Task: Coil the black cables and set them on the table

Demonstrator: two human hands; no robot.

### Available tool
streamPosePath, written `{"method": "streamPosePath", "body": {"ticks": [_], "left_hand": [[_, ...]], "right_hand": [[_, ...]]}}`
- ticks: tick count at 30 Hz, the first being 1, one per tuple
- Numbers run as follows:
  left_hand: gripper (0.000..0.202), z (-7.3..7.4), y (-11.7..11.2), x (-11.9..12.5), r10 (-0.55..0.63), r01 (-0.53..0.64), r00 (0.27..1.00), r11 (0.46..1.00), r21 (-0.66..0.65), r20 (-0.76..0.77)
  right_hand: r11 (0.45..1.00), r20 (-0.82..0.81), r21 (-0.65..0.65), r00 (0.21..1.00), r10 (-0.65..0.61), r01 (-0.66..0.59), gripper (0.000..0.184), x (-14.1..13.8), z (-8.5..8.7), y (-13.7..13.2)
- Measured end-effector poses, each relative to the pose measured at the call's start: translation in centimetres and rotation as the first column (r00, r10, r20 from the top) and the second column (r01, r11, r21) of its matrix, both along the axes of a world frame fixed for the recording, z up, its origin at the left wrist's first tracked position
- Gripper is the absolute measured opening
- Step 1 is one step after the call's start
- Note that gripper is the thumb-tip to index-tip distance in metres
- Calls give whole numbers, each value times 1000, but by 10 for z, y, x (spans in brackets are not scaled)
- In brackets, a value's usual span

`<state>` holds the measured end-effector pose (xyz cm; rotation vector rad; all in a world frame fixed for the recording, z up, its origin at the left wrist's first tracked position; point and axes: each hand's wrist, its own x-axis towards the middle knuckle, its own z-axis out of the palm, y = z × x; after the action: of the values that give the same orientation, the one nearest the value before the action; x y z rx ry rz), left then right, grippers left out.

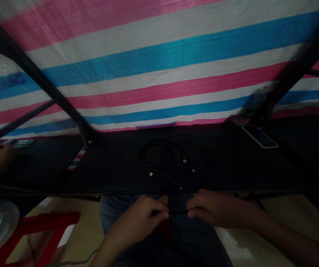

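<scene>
Over my lap, a short stretch of black cable runs straight between my two hands. My left hand pinches one end of that stretch, thumb against the fingers. My right hand grips the other end in a similar pinch. The rest of this cable is lost in the dark below. On the black table just beyond my hands lie several coiled black cables with pale metal plugs, their loops overlapping.
A phone rests on the table's right side, near a clear plastic bag. Dark metal posts slant up before a striped sheet. A co-worker's hand is at the left. A red stool stands below.
</scene>
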<state>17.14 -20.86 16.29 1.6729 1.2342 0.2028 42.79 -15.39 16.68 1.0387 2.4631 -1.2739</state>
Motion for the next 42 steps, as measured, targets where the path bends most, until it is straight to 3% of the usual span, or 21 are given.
{"method": "streamPosePath", "body": {"ticks": [9, 14, 18, 21, 27, 30, 33, 35, 38, 42], "left_hand": [[34, 7, 6, -33, 63, -57, 994, 996, 72, -91], [31, 2, 0, -12, 41, -39, 994, 999, 27, -102], [27, 0, -2, 5, 19, -18, 1000, 999, 28, -24], [30, 4, -1, 3, 0, -1, 1000, 999, 40, 29], [36, 8, -1, -12, 111, -109, 994, 984, 139, -8], [34, 10, 1, -9, 137, -136, 991, 973, 187, 8], [32, 11, 3, 1, 91, -98, 994, 987, 128, 56], [31, 10, 2, 6, 66, -74, 994, 993, 89, 83], [29, 8, 1, 4, 58, -64, 996, 994, 87, 71], [32, 4, 1, -20, 111, -108, 994, 983, 150, -8]], "right_hand": [[994, 123, 56, 988, -97, 90, 27, 30, -39, 23], [999, -58, -52, 998, -5, 2, 22, 7, -22, 6], [998, -164, -52, 986, 14, -23, 21, -11, -14, 1], [1000, -118, -21, 993, -4, 2, 23, -2, -25, 14], [994, 33, 61, 995, -97, 94, 25, 32, -50, 33], [996, -27, 26, 996, -86, 87, 24, 26, -41, 26], [996, -227, -88, 973, -36, 16, 23, 7, -22, 13], [995, -266, -100, 964, -23, -3, 24, -4, -12, 8], [999, -193, -47, 981, -12, 3, 25, -4, -13, 12], [998, -29, 5, 998, -55, 55, 23, 24, -35, 33]]}}
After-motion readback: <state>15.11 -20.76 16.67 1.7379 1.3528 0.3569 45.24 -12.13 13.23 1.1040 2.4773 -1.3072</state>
